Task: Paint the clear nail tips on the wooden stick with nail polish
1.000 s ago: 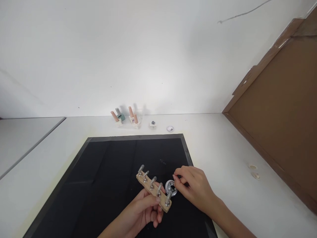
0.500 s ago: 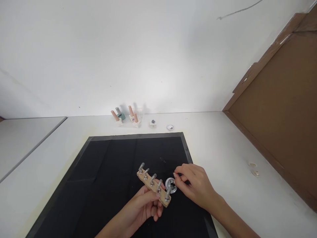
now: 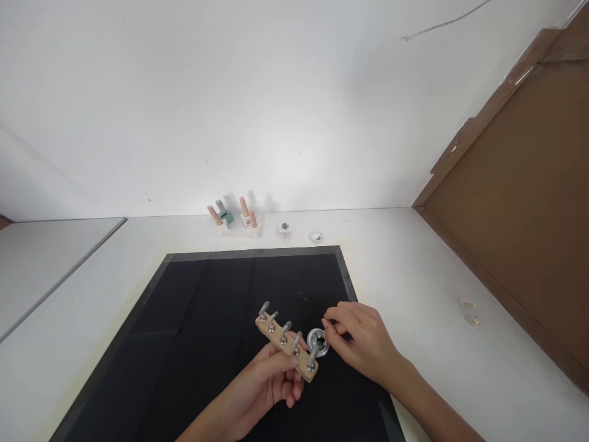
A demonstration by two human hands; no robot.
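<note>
My left hand (image 3: 271, 377) grips a small wooden nail-tip stand (image 3: 291, 353) by its near end, thumb on top. Several grey nail tips (image 3: 286, 327) stick up from it on short metal posts. Just right of the stand is a small round silvery dish (image 3: 316, 350) with dark bits inside. Over the dish's right edge my right hand (image 3: 361, 337) is closed in a pinch, thumb against forefinger. Anything between those fingertips is too small to make out. Both hands are over a black mat (image 3: 207, 344) with a grey border.
Nail polish bottles (image 3: 222, 228) with pink caps and one green bottle (image 3: 226, 216) stand along the wall. Right of them are a small clear jar (image 3: 284, 231) and a white ring-like dish (image 3: 316, 236). Two pale pieces (image 3: 472, 320) lie near the brown cardboard panel (image 3: 510, 245) on the right.
Hardly anything differs. Both hands keep their places with the stand and the pinch unchanged; the view has shifted very slightly.
</note>
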